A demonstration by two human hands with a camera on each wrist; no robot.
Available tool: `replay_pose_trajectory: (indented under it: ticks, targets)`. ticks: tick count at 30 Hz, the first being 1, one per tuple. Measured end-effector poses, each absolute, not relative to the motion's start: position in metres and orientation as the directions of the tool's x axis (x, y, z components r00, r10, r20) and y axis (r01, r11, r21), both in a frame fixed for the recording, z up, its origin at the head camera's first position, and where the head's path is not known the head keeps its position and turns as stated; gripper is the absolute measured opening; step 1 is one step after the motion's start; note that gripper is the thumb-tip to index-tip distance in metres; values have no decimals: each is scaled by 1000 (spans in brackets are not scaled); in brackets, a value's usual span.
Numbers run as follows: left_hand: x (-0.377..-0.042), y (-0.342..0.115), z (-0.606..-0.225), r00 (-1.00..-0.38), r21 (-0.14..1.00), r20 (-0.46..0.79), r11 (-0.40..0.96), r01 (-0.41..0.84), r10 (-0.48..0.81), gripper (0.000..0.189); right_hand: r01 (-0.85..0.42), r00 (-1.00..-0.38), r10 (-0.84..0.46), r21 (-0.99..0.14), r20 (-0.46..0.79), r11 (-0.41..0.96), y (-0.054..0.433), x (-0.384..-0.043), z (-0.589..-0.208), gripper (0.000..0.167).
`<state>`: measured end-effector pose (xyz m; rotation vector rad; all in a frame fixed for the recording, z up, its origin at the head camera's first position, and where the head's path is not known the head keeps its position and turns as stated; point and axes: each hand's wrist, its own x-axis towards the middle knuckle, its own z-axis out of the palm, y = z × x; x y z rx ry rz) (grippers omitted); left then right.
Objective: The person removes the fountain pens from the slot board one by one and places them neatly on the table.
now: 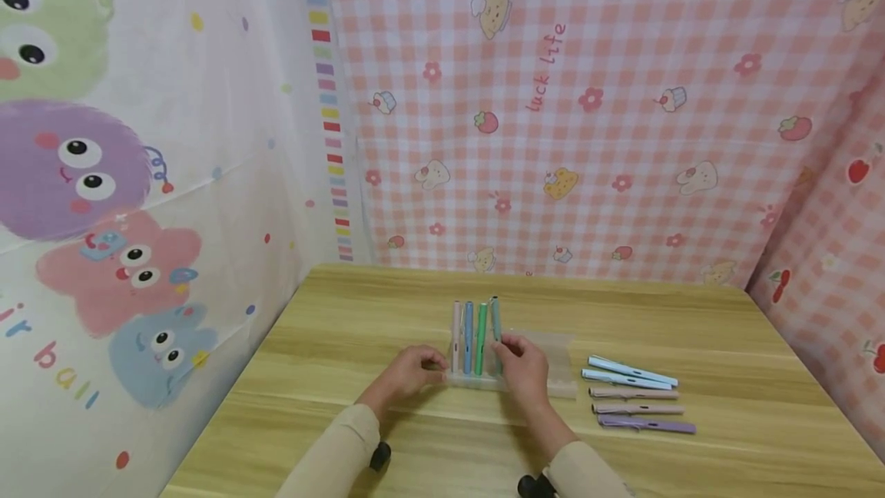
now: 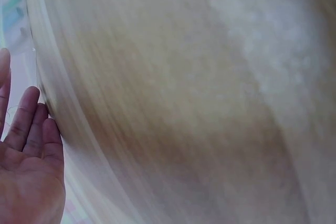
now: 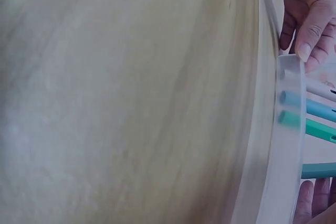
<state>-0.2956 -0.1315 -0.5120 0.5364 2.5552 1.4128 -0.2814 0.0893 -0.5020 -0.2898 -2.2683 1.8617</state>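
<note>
A translucent flat pen pouch [image 1: 556,367] lies on the table, and in its left part stand a pale pink pen [image 1: 455,336], a blue pen [image 1: 468,336] and a green pen [image 1: 481,338], side by side. My left hand [image 1: 412,370] holds the pouch's lower left corner; in the right wrist view its thumb [image 3: 311,32] rests at that corner. A teal pen [image 1: 495,317] is pinched by my right hand [image 1: 525,367], just right of the green one. Its lower end is partly hidden by the fingers. The left wrist view shows the left palm [image 2: 31,177] and several fingers.
On the wooden table [image 1: 415,452], right of the pouch, several more pens lie in a rough stack of rows: light blue pens [image 1: 629,379], pinkish pens [image 1: 636,409] and a purple pen [image 1: 646,425]. Patterned cloths [image 1: 553,137] hang behind and at the sides.
</note>
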Motion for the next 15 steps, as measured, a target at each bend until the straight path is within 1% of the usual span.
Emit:
replay_pose_trajectory:
  ticks: [6, 15]
  targets:
    - [-295, -131, -510, -917, 848, 30, 475, 234, 398, 8, 4, -961, 275, -989, 37, 145, 96, -281, -493, 21]
    - [-296, -131, -511, -923, 832, 18, 505, 227, 385, 8, -22, -977, 203, -983, 60, 184, 107, -278, -485, 19]
